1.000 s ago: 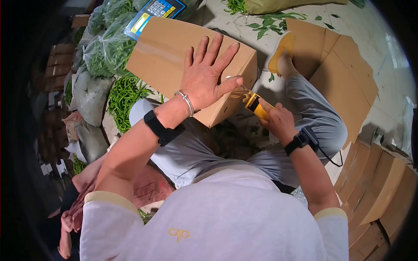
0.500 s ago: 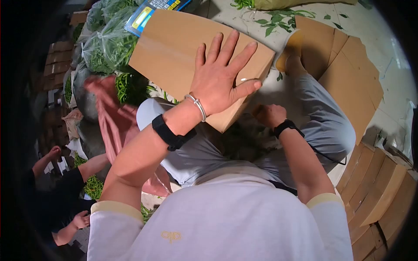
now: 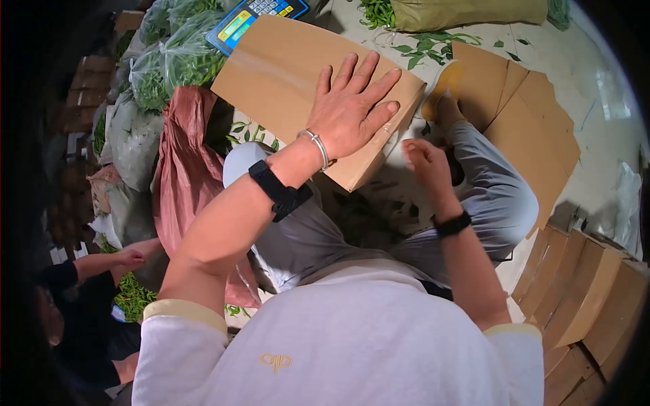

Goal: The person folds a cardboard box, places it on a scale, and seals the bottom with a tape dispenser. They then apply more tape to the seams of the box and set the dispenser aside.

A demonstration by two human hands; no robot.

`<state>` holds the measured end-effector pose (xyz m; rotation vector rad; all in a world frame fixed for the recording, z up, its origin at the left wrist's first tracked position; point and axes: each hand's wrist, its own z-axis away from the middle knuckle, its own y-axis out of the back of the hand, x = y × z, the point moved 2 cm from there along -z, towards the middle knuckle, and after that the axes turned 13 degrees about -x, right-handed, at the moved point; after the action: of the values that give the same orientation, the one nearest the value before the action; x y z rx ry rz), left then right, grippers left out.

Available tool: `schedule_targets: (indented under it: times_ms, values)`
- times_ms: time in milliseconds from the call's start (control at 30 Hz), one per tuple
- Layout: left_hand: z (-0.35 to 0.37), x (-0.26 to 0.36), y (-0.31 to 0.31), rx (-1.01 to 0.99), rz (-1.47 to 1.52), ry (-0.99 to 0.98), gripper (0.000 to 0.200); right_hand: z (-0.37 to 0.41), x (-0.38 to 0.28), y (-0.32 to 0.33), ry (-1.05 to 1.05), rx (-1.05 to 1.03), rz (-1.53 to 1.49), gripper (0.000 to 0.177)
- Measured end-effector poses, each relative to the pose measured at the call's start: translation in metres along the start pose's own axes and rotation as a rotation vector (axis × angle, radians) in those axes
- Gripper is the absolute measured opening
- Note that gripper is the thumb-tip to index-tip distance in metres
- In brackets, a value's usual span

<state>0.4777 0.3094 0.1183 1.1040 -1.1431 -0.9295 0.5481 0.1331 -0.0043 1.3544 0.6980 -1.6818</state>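
Note:
My left hand (image 3: pixel 352 111) lies flat on top of a closed cardboard box (image 3: pixel 271 71), fingers spread and pressing on its surface near the right end. Beside the box's near right edge is my right hand (image 3: pixel 428 166), its fingers curled together; whatever they may hold is too small to make out. The box sits tilted across the space in front of my lap, one corner toward me. Behind its far left end shows a blue scale (image 3: pixel 237 27) with a keypad and a lit display.
Clear bags of green peppers (image 3: pixel 179 68) stand at the left, beside a pink woven sack (image 3: pixel 183 149). Flattened cardboard (image 3: pixel 535 128) lies at the right, with stacked cartons (image 3: pixel 575 284) nearer. Loose leaves (image 3: pixel 426 51) litter the floor. A co-worker's arm (image 3: pixel 112 264) is at lower left.
My right hand has risen toward the box's end. My left hand stays flat on the box, which has shifted slightly in view. The pink sack has settled, and the co-worker's arms have moved.

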Motion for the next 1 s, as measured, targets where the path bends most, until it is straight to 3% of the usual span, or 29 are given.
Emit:
schedule_targets:
  times_ms: [33, 100, 200, 267, 333, 433, 467, 533, 600, 667, 733, 800, 867, 1000]
  values:
    - [0.001, 0.000, -0.001, 0.004, 0.009, -0.005, 0.054, 0.003, -0.020, -0.013, 0.001, -0.008, 0.010, 0.023]
    - [0.002, 0.003, -0.004, 0.010, 0.009, -0.006, 0.053, 0.013, -0.050, -0.032, 0.200, 0.056, -0.378, 0.015]
    - [-0.002, 0.001, -0.002, 0.020, 0.003, -0.015, 0.053, -0.027, -0.005, -0.026, 0.119, 0.007, -0.637, 0.012]
    - [-0.004, 0.001, -0.003, 0.029, 0.013, -0.024, 0.053, -0.048, 0.043, -0.023, 0.025, 0.039, -0.598, 0.011]
    - [-0.004, 0.002, -0.002, 0.021, -0.023, 0.003, 0.053, -0.058, 0.080, -0.032, 0.021, -0.122, 0.308, 0.013]
    - [0.002, 0.001, -0.002, 0.005, -0.010, 0.000, 0.055, -0.041, 0.081, -0.038, -0.040, 0.030, 0.366, 0.012]
    - [0.005, -0.002, -0.002, -0.002, -0.007, 0.014, 0.055, -0.037, 0.067, -0.036, -0.044, 0.014, 0.364, 0.012]
    - [0.005, -0.001, -0.003, 0.026, 0.010, -0.013, 0.055, -0.020, 0.018, -0.010, 0.019, 0.192, 0.198, 0.013]
    - [0.002, 0.002, -0.003, 0.032, -0.003, -0.015, 0.055, -0.007, -0.017, -0.008, 0.110, 0.174, 0.179, 0.012]
    - [-0.002, 0.005, -0.004, 0.039, -0.026, -0.005, 0.055, -0.006, -0.028, -0.028, 0.150, -0.005, -0.093, 0.011]
    - [-0.001, 0.007, -0.003, 0.037, -0.034, -0.013, 0.056, -0.015, -0.018, -0.031, 0.267, 0.076, 0.044, 0.012]
    - [-0.001, 0.004, -0.002, 0.035, -0.039, -0.004, 0.056, -0.020, -0.011, -0.036, 0.312, 0.110, -0.138, 0.018]
    - [-0.002, 0.005, -0.004, 0.030, -0.031, -0.014, 0.055, -0.029, 0.016, -0.036, 0.209, 0.100, -0.267, 0.019]
    - [-0.003, 0.006, -0.006, 0.020, -0.030, 0.010, 0.056, -0.049, 0.072, -0.028, 0.091, -0.006, -0.014, 0.018]
